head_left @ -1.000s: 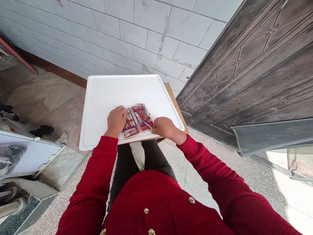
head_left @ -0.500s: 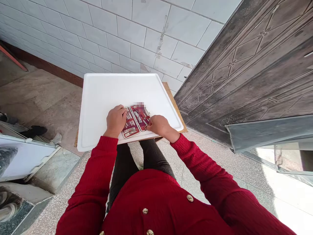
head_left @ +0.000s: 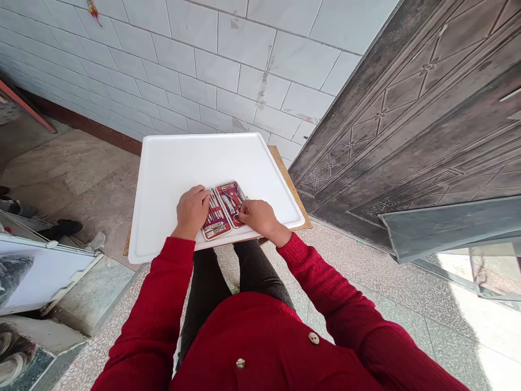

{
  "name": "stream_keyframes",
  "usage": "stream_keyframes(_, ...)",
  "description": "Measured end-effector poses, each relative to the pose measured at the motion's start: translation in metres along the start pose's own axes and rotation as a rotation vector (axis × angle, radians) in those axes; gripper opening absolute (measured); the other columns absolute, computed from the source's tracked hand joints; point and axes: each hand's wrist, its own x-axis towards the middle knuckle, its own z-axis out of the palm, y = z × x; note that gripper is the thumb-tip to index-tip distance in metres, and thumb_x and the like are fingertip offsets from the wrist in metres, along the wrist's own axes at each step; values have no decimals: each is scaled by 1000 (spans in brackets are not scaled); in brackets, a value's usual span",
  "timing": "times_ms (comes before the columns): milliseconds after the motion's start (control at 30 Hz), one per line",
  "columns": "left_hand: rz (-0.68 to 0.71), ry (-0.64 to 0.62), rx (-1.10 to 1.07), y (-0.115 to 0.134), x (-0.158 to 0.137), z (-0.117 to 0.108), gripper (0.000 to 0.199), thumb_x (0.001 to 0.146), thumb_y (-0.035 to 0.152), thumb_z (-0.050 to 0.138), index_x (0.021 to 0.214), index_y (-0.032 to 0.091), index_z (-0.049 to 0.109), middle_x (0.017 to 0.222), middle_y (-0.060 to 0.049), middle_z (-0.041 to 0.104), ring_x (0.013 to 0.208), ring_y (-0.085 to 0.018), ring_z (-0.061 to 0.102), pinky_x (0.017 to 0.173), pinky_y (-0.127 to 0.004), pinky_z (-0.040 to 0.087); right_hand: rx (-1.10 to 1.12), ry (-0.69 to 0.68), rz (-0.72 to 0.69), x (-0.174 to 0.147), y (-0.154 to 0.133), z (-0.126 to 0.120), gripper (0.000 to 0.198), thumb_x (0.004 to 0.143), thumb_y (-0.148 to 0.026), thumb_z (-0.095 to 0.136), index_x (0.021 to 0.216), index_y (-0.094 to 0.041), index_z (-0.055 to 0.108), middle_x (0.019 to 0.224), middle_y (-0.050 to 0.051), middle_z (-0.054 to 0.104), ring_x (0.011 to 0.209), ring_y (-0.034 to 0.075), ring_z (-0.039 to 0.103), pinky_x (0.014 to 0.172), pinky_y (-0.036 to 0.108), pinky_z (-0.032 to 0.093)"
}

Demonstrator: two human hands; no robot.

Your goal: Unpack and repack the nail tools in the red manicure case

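An open manicure set case (head_left: 216,230) lies flat, its red lining filled with slim metal tools, and nail clippers (head_left: 214,227) sit in the near end of its left half. My left hand (head_left: 192,212) is closed with curled fingers on the outer edge of that left half. Over the right half, my right hand (head_left: 258,218) pinches thumb and fingers together at small scissors (head_left: 236,218), whose ring handle shows beside the fingertips. The fingers hide part of the scissors. Other metal tools lie in the right half around them.
Under the case is a white foam board (head_left: 171,163) with a raised rim, set on a wooden board (head_left: 285,171). A tiled wall (head_left: 195,70) stands behind, and a dark patterned metal door (head_left: 391,119) at the right. A white cabinet (head_left: 44,266) is at lower left.
The view has tilted, so the board and case sit slightly lower. My right hand has shifted a little left, further over the case's right half. My left hand stays at the left edge.
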Motion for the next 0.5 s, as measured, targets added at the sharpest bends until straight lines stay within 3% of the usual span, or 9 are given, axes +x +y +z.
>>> stream_keyframes(267, -21, -2, -34, -3, -1, 1, 32, 104, 26, 46, 109, 23, 77, 131, -6, 74, 117, -27, 67, 101, -42, 54, 585, 334, -108, -11, 51, 40, 18, 96, -33, 56, 86, -20, 64, 70, -2, 63, 66, 13, 56, 69, 23, 44)
stream_keyframes(500, -19, 40, 13, -3, -9, -8, 33, 104, 29, 47, 114, 20, 76, 138, -9, 71, 126, -30, 65, 109, -47, 52, 753, 425, -151, -8, 58, 56, 23, 90, -42, 59, 81, -22, 65, 65, -2, 61, 62, 15, 54, 64, 26, 44)
